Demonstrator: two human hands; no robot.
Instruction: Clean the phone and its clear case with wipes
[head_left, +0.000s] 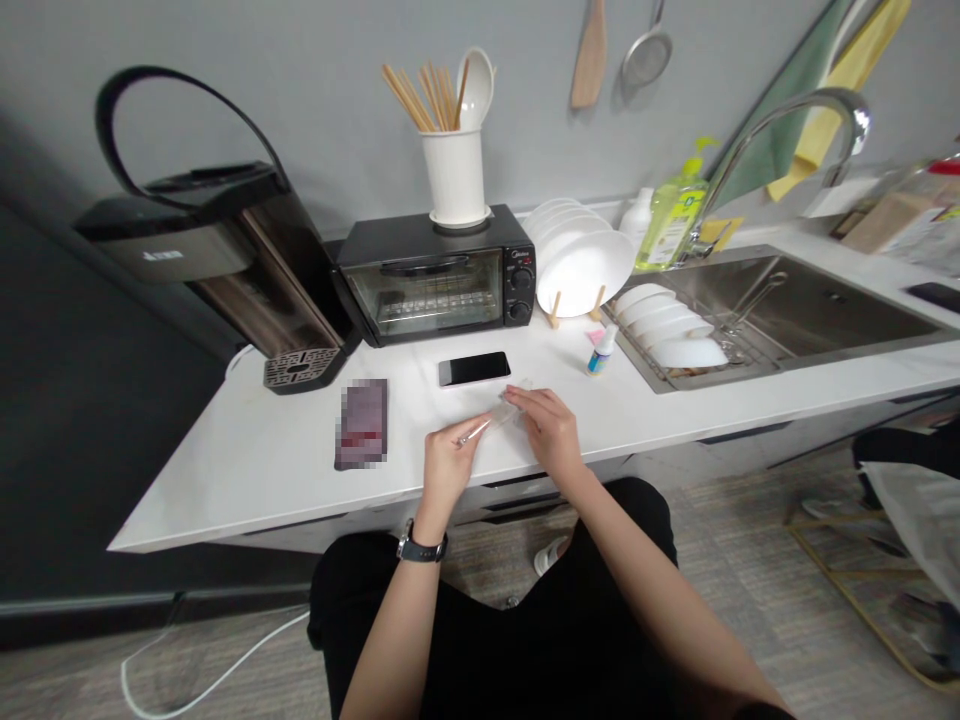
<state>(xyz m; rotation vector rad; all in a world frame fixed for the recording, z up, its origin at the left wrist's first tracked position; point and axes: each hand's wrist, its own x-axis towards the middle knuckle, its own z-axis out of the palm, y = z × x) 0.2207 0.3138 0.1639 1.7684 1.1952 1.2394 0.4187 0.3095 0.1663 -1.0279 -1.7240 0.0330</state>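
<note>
A clear, thin item like a transparent phone case (pixel 501 412) is held above the white counter's front part. My left hand (pixel 450 462) pinches its lower left end between thumb and fingers. At its upper right end my right hand (pixel 551 425) has its fingers closed on the edge. Just behind the hands lies a black-screened phone (pixel 474 369), flat on the counter. To the left rests a dark purple pouch-like item (pixel 362 424), partly pixelated. A small white spray bottle with a blue label (pixel 601 352) stands to the right of the phone.
A toaster oven (pixel 439 280) at the back bears a white utensil holder (pixel 456 175). Left of it stands a tall black drink machine (pixel 262 270). Plates (pixel 585 270) in a rack, a green soap bottle (pixel 673 218) and a sink (pixel 847 310) are on the right.
</note>
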